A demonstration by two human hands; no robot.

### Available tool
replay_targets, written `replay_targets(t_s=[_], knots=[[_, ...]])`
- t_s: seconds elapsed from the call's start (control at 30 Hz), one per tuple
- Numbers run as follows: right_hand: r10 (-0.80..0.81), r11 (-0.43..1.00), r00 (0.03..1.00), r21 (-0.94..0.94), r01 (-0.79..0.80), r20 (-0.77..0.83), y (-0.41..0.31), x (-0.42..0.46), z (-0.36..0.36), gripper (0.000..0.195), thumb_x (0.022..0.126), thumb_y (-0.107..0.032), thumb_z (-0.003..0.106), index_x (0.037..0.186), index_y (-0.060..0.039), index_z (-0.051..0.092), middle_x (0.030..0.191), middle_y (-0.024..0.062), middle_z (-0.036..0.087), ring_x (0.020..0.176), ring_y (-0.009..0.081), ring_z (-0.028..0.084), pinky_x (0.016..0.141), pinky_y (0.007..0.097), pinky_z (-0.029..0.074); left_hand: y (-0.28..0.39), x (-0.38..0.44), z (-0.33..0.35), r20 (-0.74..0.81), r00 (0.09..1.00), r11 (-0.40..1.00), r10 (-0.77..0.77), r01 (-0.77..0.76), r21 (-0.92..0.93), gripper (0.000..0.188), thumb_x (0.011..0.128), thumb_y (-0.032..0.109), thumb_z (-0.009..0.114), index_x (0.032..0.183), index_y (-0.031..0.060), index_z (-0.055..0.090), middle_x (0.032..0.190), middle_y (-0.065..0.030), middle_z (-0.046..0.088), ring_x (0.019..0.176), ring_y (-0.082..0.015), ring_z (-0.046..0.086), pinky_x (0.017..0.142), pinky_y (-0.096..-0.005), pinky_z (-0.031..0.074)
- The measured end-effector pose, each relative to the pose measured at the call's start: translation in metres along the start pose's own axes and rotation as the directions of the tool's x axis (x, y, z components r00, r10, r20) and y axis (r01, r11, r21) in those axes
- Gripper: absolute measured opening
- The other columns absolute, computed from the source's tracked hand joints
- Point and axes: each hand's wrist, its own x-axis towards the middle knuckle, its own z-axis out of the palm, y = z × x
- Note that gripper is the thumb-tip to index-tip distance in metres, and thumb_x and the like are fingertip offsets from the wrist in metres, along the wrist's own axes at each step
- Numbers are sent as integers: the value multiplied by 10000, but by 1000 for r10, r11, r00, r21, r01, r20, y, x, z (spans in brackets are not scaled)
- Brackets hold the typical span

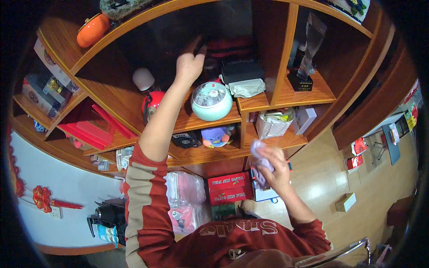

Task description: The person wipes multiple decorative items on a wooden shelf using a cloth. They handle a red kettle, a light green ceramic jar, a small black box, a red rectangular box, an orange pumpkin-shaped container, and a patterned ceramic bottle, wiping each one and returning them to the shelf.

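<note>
My left hand point(190, 66) reaches into the large dark compartment of a wooden display cabinet point(201, 125). Its fingers are blurred against the shadow, and whether they hold anything cannot be made out. Below and to the right of that hand, a pale green ceramic jar point(211, 106) with a flower pattern stands on the shelf. Partly behind my left forearm is a red round object point(155, 100), with a whitish rounded thing point(143, 79) beyond it. My right hand point(276, 169) grips a crumpled lilac cloth point(263, 164) in front of the lower shelves.
A black box point(243, 71) and a folded pale cloth point(248, 88) lie right of the jar. A crystal trophy point(310, 50) occupies the right compartment. Below are a purple figurine point(215, 136), a white basket point(274, 124) and red boxes point(229, 188) on the floor.
</note>
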Motion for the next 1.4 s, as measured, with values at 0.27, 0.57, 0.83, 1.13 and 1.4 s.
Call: replay_targets(t_s=[0.27, 0.57, 0.83, 1.13, 1.4], knots=[[-217, 653, 976, -747, 124, -27, 5, 120, 15, 450, 809, -71, 565, 1236, 67, 571, 1277, 169, 572, 1150, 334, 523, 979, 397, 461, 26, -91, -14, 41, 999, 966, 22, -11, -259, 384, 895, 90, 616, 1275, 41, 592, 1246, -173, 564, 1126, -289, 583, 931, -347, 479], [-237, 821, 958, -561, 107, -163, 15, 124, 38, 394, 752, 23, 642, 1145, 18, 630, 1212, 148, 623, 1113, 364, 519, 972, 419, 450, 26, -140, -35, 20, 995, 907, -102, 101, -410, 281, 905, 48, 588, 1177, 27, 656, 1214, -131, 615, 1131, -251, 596, 951, -332, 469], [-168, 986, 986, 20, 168, 19, 17, 124, 10, 236, 817, -36, 630, 1044, -40, 696, 1050, 136, 681, 1033, 332, 585, 943, 406, 452, 30, -149, -24, -51, 991, 892, -123, 88, -443, 256, 926, 10, 545, 1156, 10, 657, 1198, -135, 620, 1133, -236, 597, 974, -319, 463], [-369, 896, 929, -272, 352, -13, 7, 83, 64, 493, 768, -58, 708, 1236, 22, 576, 1248, 171, 570, 1132, 386, 546, 984, 444, 455, 25, -246, -42, -113, 957, 891, -266, 200, -408, 199, 964, -5, 522, 1101, -10, 667, 1162, -112, 650, 1086, -202, 606, 956, -317, 468], [-419, 903, 899, -43, 427, 124, -13, 72, 147, 383, 735, -60, 710, 1107, -12, 631, 1167, 140, 619, 1072, 348, 587, 927, 433, 476, 12, -330, -73, -108, 878, 833, -467, 395, -388, 191, 956, 6, 534, 1075, -2, 683, 1125, -106, 662, 1078, -197, 605, 935, -303, 468]])
